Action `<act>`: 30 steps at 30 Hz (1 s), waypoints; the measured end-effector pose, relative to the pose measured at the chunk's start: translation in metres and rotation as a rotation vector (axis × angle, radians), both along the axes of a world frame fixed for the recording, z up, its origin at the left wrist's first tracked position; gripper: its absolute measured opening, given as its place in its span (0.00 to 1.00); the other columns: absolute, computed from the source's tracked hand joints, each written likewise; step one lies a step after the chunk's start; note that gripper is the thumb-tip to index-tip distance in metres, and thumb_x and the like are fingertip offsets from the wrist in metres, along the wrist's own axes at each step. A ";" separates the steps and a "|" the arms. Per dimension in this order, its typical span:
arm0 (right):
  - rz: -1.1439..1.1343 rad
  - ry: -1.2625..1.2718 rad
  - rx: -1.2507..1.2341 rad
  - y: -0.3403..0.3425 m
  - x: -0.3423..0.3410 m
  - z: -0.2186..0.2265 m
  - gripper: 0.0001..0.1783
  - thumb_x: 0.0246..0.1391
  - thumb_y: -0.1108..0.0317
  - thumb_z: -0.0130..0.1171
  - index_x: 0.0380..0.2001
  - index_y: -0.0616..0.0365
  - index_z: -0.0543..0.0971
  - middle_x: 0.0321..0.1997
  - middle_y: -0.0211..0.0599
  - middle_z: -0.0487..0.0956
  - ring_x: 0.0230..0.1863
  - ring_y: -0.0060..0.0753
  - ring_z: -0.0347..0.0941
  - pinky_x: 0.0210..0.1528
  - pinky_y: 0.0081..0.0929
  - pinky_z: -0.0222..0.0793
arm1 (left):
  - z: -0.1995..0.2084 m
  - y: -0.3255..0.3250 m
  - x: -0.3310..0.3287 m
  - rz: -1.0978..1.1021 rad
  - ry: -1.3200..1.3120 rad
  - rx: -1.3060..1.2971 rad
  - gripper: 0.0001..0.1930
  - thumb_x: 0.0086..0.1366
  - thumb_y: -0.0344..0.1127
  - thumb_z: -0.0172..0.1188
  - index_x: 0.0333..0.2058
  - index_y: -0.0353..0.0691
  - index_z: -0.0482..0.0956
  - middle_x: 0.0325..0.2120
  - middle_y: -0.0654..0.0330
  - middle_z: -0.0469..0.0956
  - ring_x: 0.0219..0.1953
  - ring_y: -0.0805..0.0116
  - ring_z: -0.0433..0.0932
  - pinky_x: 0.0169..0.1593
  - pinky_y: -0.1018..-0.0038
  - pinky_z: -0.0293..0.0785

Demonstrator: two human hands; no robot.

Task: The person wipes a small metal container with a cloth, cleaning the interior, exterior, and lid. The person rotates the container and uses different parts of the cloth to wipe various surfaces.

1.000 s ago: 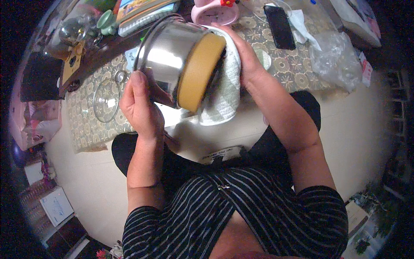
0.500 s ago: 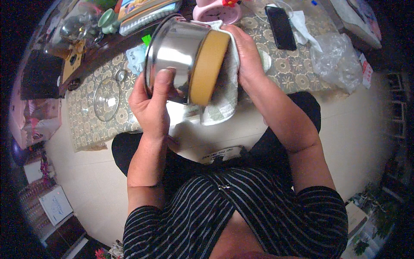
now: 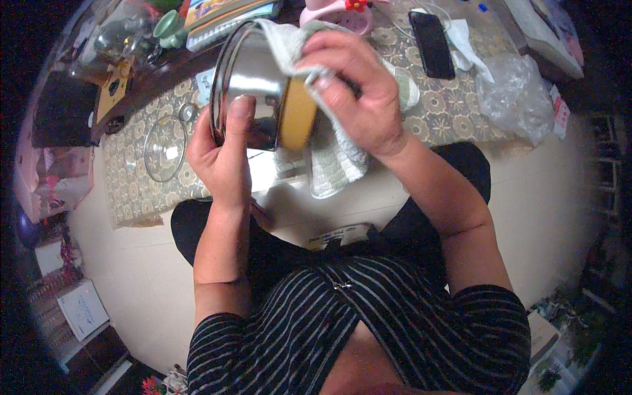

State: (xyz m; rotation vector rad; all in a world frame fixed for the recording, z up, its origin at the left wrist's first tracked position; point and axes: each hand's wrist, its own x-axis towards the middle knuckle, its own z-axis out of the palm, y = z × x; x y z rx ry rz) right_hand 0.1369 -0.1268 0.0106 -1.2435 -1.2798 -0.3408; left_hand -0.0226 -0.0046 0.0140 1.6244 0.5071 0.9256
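Note:
A shiny steel pot (image 3: 260, 82) with a yellow band or base (image 3: 299, 118) is held tilted on its side above the table's near edge. My left hand (image 3: 220, 155) is closed on its rim end, thumb flat on the outer wall and fingers partly hidden behind. In my right hand (image 3: 365, 95) a white and pale green cloth (image 3: 337, 161) is bunched; its upper part lies over the pot's wall, and the rest hangs down by the base. A round clear lid (image 3: 172, 155) lies on the patterned tablecloth (image 3: 131, 197) left of my left hand.
Farther back stand a pink clock (image 3: 339, 20), a green cup (image 3: 170, 29) and stacked books (image 3: 227, 23). A black phone (image 3: 432, 46), white tissue (image 3: 464, 49) and crumpled clear plastic bag (image 3: 517, 95) lie at the right. A pink box (image 3: 59, 181) is at far left.
My right hand has moved from behind the base up and over the pot's side, drawing the cloth onto the steel wall. The pot has shifted slightly left in my left hand.

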 end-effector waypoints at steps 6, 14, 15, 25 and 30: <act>0.024 -0.282 -0.023 0.001 -0.022 -0.004 0.16 0.39 0.73 0.60 0.36 0.55 0.81 0.44 0.40 0.76 0.45 0.44 0.73 0.50 0.36 0.70 | -0.010 0.010 0.008 0.006 -0.077 -0.062 0.09 0.66 0.32 0.60 0.42 0.34 0.80 0.31 0.62 0.81 0.27 0.79 0.76 0.30 0.81 0.72; 0.144 1.000 0.011 0.001 0.035 -0.012 0.10 0.60 0.67 0.54 0.42 0.59 0.78 0.42 0.38 0.79 0.47 0.30 0.75 0.51 0.31 0.71 | -0.009 0.003 0.001 -0.077 -0.037 -0.029 0.08 0.66 0.31 0.60 0.41 0.33 0.79 0.30 0.59 0.81 0.27 0.77 0.77 0.30 0.80 0.73; 0.303 1.182 0.162 -0.004 0.050 -0.010 0.11 0.62 0.67 0.52 0.43 0.59 0.78 0.41 0.34 0.80 0.44 0.27 0.75 0.49 0.28 0.71 | -0.008 0.002 0.002 -0.071 -0.010 -0.017 0.08 0.66 0.31 0.61 0.41 0.33 0.79 0.30 0.59 0.81 0.26 0.77 0.77 0.29 0.80 0.73; 0.046 0.799 0.517 -0.043 0.075 0.040 0.16 0.61 0.72 0.47 0.51 0.64 0.73 0.51 0.45 0.76 0.52 0.40 0.74 0.57 0.34 0.68 | -0.009 -0.005 0.006 -0.125 -0.004 0.015 0.12 0.61 0.37 0.68 0.36 0.34 0.82 0.22 0.70 0.76 0.23 0.84 0.71 0.28 0.85 0.66; 0.164 0.321 -0.239 -0.022 0.021 0.026 0.15 0.65 0.66 0.50 0.50 0.59 0.78 0.51 0.35 0.79 0.52 0.29 0.74 0.58 0.30 0.67 | -0.006 -0.003 0.007 -0.193 0.058 0.233 0.11 0.60 0.37 0.69 0.32 0.34 0.82 0.19 0.72 0.72 0.22 0.84 0.66 0.27 0.83 0.62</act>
